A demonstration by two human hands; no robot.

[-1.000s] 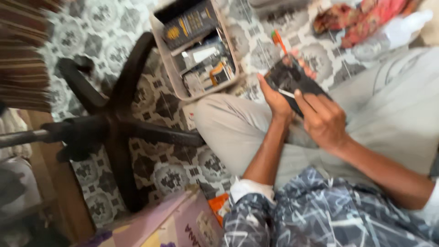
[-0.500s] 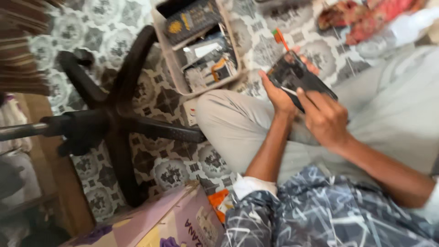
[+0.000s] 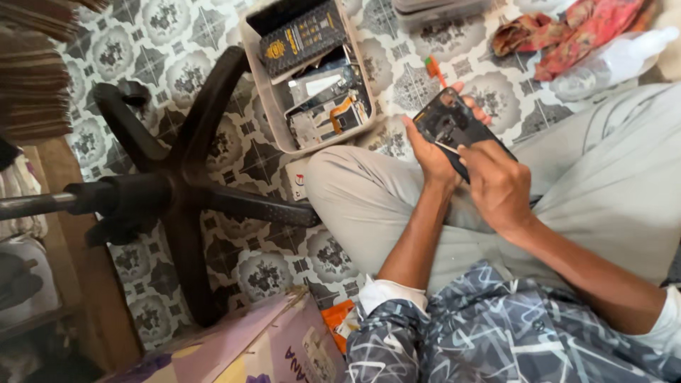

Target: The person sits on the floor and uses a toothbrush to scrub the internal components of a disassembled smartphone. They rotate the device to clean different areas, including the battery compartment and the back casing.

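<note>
Patterned tile floor [image 3: 142, 64] with a black chair base [image 3: 177, 184], then a tray of phone parts [image 3: 312, 78]. Left hand [image 3: 429, 152] cradles the opened phone [image 3: 454, 128] above the knee; right hand [image 3: 496, 184] curls, fingertips pinched on its edge.

A beige tray [image 3: 250, 42] full of phone parts lies on the patterned tile floor [image 3: 177, 28], just left of the hands and a little above them. Farther left stands the black star base of a chair [image 3: 177, 191]. A red cloth [image 3: 567, 28] and a clear plastic bottle [image 3: 603, 64] lie above and to the right. An orange-handled tool [image 3: 434, 71] lies just above. A purple cardboard box [image 3: 248, 347] sits well below, to the left.
</note>
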